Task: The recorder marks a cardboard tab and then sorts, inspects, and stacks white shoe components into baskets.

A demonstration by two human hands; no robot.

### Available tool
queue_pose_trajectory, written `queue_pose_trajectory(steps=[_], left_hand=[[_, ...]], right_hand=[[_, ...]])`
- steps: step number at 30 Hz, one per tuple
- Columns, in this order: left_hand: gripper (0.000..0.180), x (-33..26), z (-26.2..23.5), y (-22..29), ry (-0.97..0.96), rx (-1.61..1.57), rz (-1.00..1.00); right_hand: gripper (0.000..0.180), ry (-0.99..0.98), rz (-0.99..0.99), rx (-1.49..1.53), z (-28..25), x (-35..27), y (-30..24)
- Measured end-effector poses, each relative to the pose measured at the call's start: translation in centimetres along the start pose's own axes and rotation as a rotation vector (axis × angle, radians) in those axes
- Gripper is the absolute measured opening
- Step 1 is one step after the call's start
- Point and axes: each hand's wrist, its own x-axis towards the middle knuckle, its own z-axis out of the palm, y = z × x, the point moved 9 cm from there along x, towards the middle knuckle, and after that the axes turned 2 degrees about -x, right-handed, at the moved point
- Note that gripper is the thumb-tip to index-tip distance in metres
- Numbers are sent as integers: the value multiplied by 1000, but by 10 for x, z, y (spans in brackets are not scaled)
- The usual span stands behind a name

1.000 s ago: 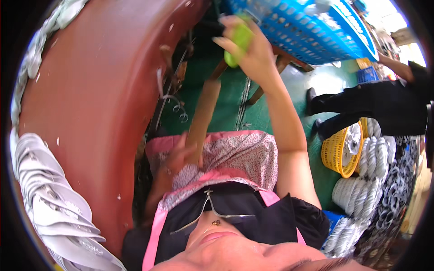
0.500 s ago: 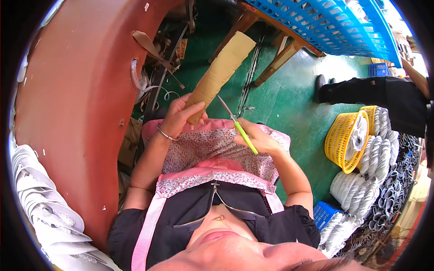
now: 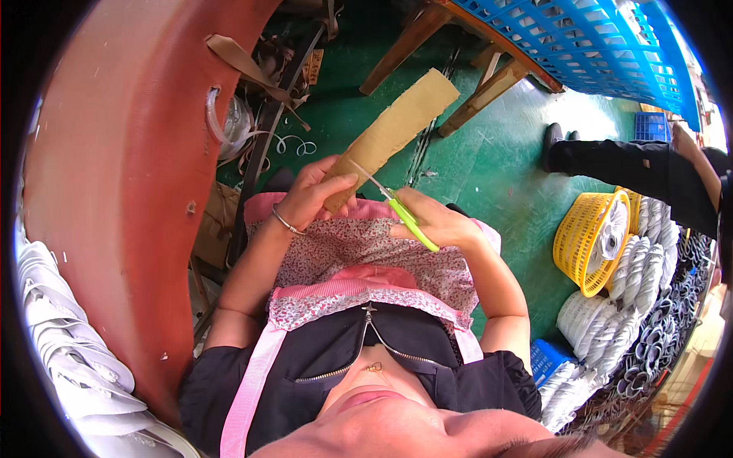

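Observation:
A long tan strip, perhaps cardboard (image 3: 405, 118), slants up and to the right in front of me. My left hand (image 3: 319, 191) grips its lower end, thumb on top and fingers beneath. In my right hand (image 3: 431, 217) are scissors with bright green handles (image 3: 412, 224), my fingers wrapped round them. The scissor blades (image 3: 369, 177) lie over the strip's lower part, close to my left thumb. Whether they have cut into it I cannot tell. Below both hands, a pink flowered apron (image 3: 359, 252) covers my lap.
A reddish-brown table (image 3: 137, 191) runs along my left, with stacked white pieces (image 3: 76, 343) on it. A blue basket (image 3: 565, 46) rests on a wooden stand ahead. Yellow baskets (image 3: 580, 237) and white bundles (image 3: 603, 328) stand right. Another person's dark-clad leg (image 3: 611, 158) shows beyond.
The scissor blades have moved left onto the strip, where before they were beside its edge. The strip has tilted further to the right. My left hand still holds it.

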Motion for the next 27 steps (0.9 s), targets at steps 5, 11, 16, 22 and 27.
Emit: queue_pose_trajectory(steps=[5,11,16,22,27], left_hand=[[26,2,4,-3,9,15,3],[25,1,7,-8,40,66,2],[26,3,15,-20,-8,163,-9],[25,6,14,-30,-21,143,4],[71,9,7,-12,-85,360,417]], right_hand=[[61,43,97,-1,-5,-3,4],[56,10,240,-29,-1,-8,19],[56,205,19,-129,-1,-11,16],[49,195,98,116,13,-18,24],[29,135,10,114,23,-26,19]])
